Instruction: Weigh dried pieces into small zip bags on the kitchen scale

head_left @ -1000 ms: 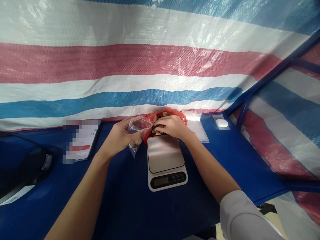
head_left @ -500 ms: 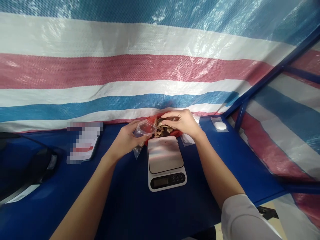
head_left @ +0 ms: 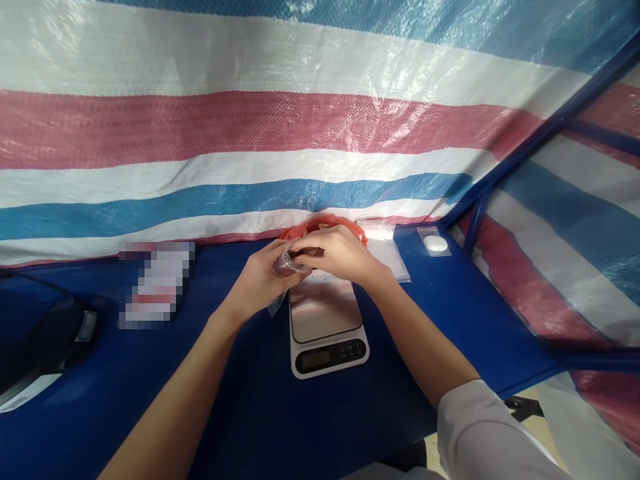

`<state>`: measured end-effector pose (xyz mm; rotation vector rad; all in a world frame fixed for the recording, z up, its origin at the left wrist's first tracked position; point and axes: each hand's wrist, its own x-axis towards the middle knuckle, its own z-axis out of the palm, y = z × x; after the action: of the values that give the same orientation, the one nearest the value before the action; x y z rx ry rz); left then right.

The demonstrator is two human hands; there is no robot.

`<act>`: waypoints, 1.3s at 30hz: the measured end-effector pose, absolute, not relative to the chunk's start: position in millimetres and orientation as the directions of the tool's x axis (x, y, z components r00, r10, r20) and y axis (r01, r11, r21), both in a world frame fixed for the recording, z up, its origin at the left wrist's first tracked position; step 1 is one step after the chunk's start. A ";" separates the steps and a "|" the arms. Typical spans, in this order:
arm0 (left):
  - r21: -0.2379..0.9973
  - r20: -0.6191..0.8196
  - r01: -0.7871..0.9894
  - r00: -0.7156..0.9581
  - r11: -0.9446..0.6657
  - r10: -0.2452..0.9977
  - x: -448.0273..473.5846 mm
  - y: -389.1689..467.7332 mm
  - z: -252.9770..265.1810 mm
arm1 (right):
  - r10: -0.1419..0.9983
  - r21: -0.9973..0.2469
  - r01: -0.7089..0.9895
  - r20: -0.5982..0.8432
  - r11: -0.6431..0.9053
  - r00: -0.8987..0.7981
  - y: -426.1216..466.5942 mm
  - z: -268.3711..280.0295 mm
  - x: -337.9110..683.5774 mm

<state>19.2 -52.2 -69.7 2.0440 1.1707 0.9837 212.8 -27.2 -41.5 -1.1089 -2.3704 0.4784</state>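
My left hand (head_left: 260,277) is wrapped round a clear plastic cup (head_left: 287,262), tilted with its mouth toward the right. Close against the cup's mouth, my right hand (head_left: 345,252) pinches a dark brown dried piece (head_left: 311,252). Below both hands lies a white kitchen scale (head_left: 325,313) with a metal plate; its display looks dark. Behind the right hand, a red plastic bag (head_left: 333,220) is mostly covered; its brown dried pieces are largely hidden. A bit of clear plastic bag (head_left: 274,305) pokes out under the left hand.
Clear plastic bags (head_left: 393,257) lie right of the red bag. A white rounded object (head_left: 435,244) in a small clear bag sits farther right. At left are a blurred-out flat item (head_left: 157,287) and a black object (head_left: 55,333). Striped sheeting (head_left: 250,127) hangs behind the blue table (head_left: 250,413).
My right hand has moved from the red bag leftward to the cup, bringing a dark dried piece with it. My left hand still holds the cup. The view has shifted slightly.
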 end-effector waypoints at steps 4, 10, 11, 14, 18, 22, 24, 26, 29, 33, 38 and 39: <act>0.769 0.317 0.463 0.321 -0.440 0.892 19.1 -51.5 -70.3 | 0.778 -0.467 0.629 0.271 0.621 -0.567 -27.2 -43.8 210.2; 0.782 0.343 0.436 0.295 -0.445 0.892 19.9 -50.8 -70.3 | 0.769 -0.626 0.497 0.284 0.601 -0.572 -29.3 -36.5 218.6; 0.785 0.342 0.434 0.293 -0.443 0.893 20.3 -50.8 -70.5 | 0.768 -0.660 0.461 0.294 0.594 -0.569 -30.3 -35.0 220.6; 0.776 0.351 0.438 0.297 -0.454 0.888 22.2 -50.7 -72.1 | 0.757 -0.723 0.378 0.303 0.579 -0.580 -33.5 -31.9 224.8; 0.751 0.362 0.456 0.320 -0.477 0.876 27.0 -51.5 -75.9 | 0.756 -0.710 0.404 0.276 0.576 -0.593 -37.1 -30.4 226.0; 0.719 0.353 0.498 0.340 -0.486 0.872 33.0 -55.1 -77.8 | 0.757 -0.694 0.419 0.284 0.585 -0.589 -39.5 -33.1 229.7; 0.706 0.349 0.520 0.335 -0.481 0.875 34.3 -58.0 -78.5 | 0.763 -0.714 0.391 0.307 0.580 -0.569 -40.7 -37.7 236.0; 0.693 0.355 0.540 0.319 -0.477 0.878 33.1 -61.7 -80.4 | 0.772 -0.763 0.321 0.342 0.561 -0.536 -42.1 -44.8 245.5; 0.649 0.393 0.587 0.288 -0.485 0.874 27.5 -70.1 -86.6 | 0.799 -0.845 0.180 0.376 0.504 -0.468 -45.3 -58.2 262.7; 0.596 0.425 0.645 0.252 -0.478 0.869 19.8 -87.0 -99.4 | 0.864 -0.902 0.129 0.341 0.411 -0.371 -54.3 -77.4 283.6; 0.541 0.446 0.682 0.263 -0.491 0.856 20.3 -104.8 -115.4 | 0.933 -0.964 0.088 0.219 0.253 -0.286 -68.7 -98.9 300.6; 0.526 0.452 0.683 0.280 -0.507 0.847 21.5 -106.4 -117.9 | 0.942 -0.970 0.081 0.198 0.228 -0.272 -70.6 -101.9 302.6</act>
<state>21.5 -106.4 -117.9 2.3200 1.4155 1.0417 302.6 -70.6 -101.9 -0.9868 -1.5807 1.1754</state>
